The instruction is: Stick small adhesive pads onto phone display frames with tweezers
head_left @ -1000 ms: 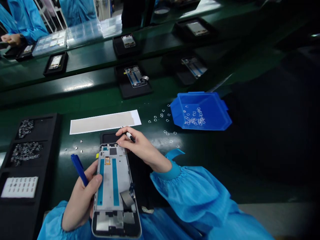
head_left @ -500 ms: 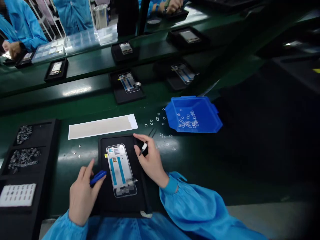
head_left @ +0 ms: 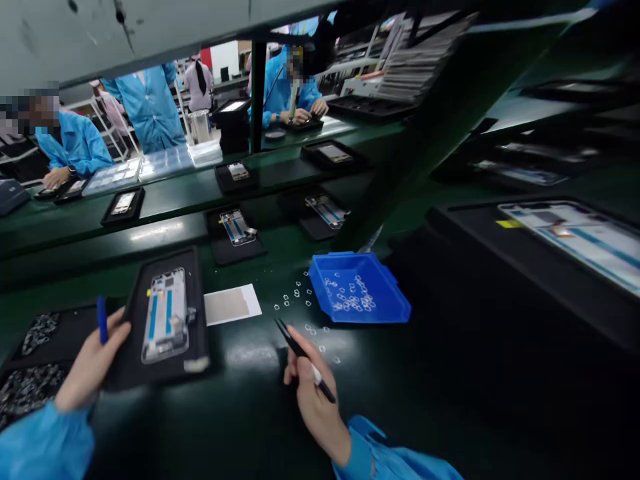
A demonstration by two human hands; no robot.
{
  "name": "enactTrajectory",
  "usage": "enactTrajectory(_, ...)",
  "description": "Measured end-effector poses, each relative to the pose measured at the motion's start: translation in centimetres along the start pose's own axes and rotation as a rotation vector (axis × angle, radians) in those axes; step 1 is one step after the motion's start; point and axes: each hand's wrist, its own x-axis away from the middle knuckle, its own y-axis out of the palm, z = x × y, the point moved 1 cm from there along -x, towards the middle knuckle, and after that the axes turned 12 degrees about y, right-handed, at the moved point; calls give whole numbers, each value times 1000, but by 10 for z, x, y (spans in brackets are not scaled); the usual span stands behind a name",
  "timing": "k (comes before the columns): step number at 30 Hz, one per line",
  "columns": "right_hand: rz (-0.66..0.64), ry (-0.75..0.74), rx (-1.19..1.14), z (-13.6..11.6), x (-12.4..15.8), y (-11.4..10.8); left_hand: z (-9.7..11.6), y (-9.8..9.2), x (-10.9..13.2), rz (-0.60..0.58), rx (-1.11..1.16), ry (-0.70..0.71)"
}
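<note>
My left hand (head_left: 93, 363) grips the left edge of a black tray (head_left: 199, 313), which is raised and tilted off the bench. In the tray lies a phone frame (head_left: 161, 317) with two blue strips and a yellow tab. A blue pen-like tool (head_left: 102, 320) sticks up from the same hand. Black tweezers (head_left: 295, 345) with a white band are in my right hand (head_left: 316, 397), their tips low over the bench beside several small white ring-shaped pieces (head_left: 287, 303). I cannot tell whether the tips hold anything.
A blue bin (head_left: 393, 300) of small pieces stands right of centre. Partly behind the raised tray is a white-edged sheet (head_left: 253, 300). Black compartments of dark parts (head_left: 37, 387) sit at left. More trays (head_left: 240, 257) line the back; a slanted post (head_left: 400, 180) rises at right.
The tray with the phone frame has been lifted and carried left and away from me by my left hand. My right hand has let go of the tray's edge, and the tweezers now point forward.
</note>
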Motion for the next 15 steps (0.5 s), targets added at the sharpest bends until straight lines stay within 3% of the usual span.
enactTrajectory(4, -138, 203, -37, 1, -11, 7, 40, 9, -110, 68, -270, 41)
enactTrajectory(7, -184, 254, -27, -2, -15, 13, 61, 19, -156, 92, -432, 61)
enactTrajectory(9, -184, 268, -23, -2, -18, 15, 70, 32, -169, 81, -537, 85)
enactTrajectory(11, -189, 267, -19, -2, -20, 15, 77, 58, -170, 22, -606, 125)
enactTrajectory(15, -189, 281, -13, 3, -22, 14, 82, 146, -159, -231, -594, 190)
